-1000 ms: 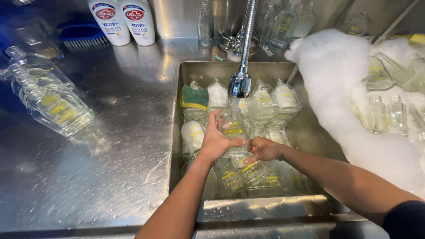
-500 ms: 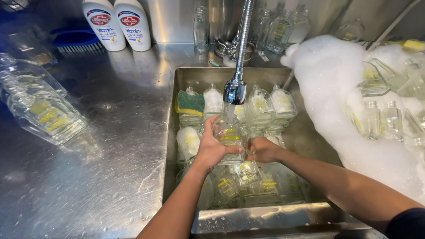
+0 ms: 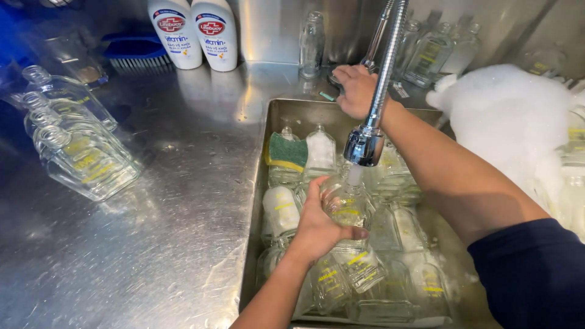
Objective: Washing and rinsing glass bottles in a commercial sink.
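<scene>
left hand (image 3: pixel 317 228): fingers wrapped around a clear glass bottle (image 3: pixel 346 204), held over the sink (image 3: pixel 286 113) with its mouth just under the faucet head (image 3: pixel 364 146). right hand (image 3: pixel 356 90): reaching behind the faucet neck at the sink's back edge; whether it is closed on anything cannot be told. bottle likely light, rigid, breakable, slippery when wet; best gripped around the body. adjacent: submerged bottles, green sponge (image 3: pixel 286 151), foam pile (image 3: pixel 506 122).
</scene>
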